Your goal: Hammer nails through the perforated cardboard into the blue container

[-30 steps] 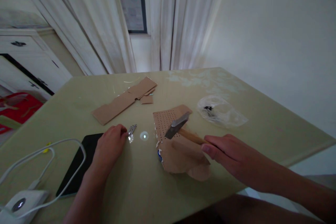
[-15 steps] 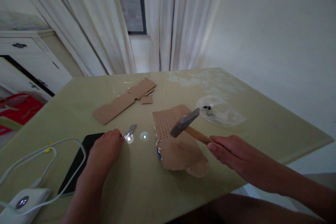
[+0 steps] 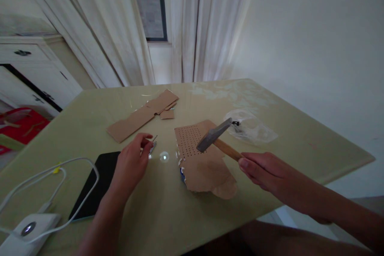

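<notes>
The left hand has been shifted beside the loose nails on the table, a single nail seemingly pinched in it, so both hands appear occupied (the hammer being gripped by the right hand above the dotted cardboard).

The hammer is over the cardboard sheet on the surface; metal pins lie left of the sheet, the flat device and power bank farther left, the cardboard strip behind left, the plastic bag right.
</notes>
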Action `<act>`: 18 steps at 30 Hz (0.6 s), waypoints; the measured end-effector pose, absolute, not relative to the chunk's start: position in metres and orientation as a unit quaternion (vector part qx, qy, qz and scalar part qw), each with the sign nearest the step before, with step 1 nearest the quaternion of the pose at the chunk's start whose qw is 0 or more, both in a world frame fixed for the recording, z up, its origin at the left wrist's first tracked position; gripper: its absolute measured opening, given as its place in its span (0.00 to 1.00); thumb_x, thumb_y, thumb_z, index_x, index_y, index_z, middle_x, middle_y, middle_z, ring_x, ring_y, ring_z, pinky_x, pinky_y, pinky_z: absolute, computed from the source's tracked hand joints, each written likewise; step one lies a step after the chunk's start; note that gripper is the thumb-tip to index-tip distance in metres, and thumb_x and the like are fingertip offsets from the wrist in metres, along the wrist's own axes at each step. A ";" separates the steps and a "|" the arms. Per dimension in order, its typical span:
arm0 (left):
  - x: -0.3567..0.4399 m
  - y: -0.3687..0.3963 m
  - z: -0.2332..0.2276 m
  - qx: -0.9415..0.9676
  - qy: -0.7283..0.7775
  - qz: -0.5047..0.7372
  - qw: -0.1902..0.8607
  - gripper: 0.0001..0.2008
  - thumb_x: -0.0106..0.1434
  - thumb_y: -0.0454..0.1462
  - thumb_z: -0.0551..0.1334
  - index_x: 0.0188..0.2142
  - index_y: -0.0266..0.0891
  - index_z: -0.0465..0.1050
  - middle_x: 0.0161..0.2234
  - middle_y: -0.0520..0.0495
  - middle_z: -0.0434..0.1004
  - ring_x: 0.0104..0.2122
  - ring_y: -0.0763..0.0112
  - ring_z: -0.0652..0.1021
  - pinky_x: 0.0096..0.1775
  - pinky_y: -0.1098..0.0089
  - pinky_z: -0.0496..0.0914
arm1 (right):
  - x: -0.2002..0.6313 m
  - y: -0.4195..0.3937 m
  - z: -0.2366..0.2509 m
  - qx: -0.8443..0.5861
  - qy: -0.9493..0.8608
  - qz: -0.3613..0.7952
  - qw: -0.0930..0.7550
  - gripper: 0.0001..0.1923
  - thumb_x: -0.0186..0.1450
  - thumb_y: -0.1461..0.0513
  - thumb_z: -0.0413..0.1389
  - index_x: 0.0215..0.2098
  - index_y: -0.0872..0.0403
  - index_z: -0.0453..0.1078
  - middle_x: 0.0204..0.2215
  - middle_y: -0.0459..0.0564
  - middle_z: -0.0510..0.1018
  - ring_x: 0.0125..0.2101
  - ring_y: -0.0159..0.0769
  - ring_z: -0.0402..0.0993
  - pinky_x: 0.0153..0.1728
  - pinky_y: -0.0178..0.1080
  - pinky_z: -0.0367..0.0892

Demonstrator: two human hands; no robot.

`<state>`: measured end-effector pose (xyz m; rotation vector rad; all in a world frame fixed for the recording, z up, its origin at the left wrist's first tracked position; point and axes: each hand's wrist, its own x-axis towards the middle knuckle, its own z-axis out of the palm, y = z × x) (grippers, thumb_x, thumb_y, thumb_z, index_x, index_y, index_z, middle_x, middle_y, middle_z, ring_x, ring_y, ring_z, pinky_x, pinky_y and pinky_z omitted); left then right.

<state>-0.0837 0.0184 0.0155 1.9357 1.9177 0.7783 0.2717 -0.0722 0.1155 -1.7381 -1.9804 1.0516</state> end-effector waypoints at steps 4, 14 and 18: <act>-0.051 0.007 0.012 0.644 0.542 0.464 0.276 0.15 0.73 0.47 0.60 0.49 0.42 0.79 0.45 0.43 0.87 0.43 0.60 0.84 0.46 0.63 0.76 | 0.274 -0.070 0.114 -0.599 -0.691 0.378 0.145 0.29 0.80 0.41 0.44 0.29 0.49 0.64 0.24 0.43 0.67 0.25 0.35 0.64 0.27 0.39 0.62; -0.018 -0.014 0.001 0.637 0.514 0.465 0.336 0.13 0.70 0.48 0.65 0.40 0.43 0.83 0.37 0.45 0.85 0.37 0.62 0.80 0.41 0.63 0.74 | 0.272 -0.070 0.115 -0.603 -0.709 0.341 0.127 0.27 0.80 0.45 0.44 0.28 0.49 0.64 0.24 0.45 0.69 0.27 0.37 0.68 0.31 0.41 0.64; -0.018 -0.014 0.003 0.665 0.491 0.463 0.319 0.12 0.72 0.45 0.65 0.40 0.44 0.85 0.35 0.47 0.85 0.34 0.65 0.78 0.39 0.64 0.72 | 0.273 -0.068 0.111 -0.597 -0.725 0.323 0.116 0.27 0.81 0.46 0.43 0.29 0.49 0.66 0.25 0.46 0.71 0.28 0.39 0.70 0.33 0.42 0.65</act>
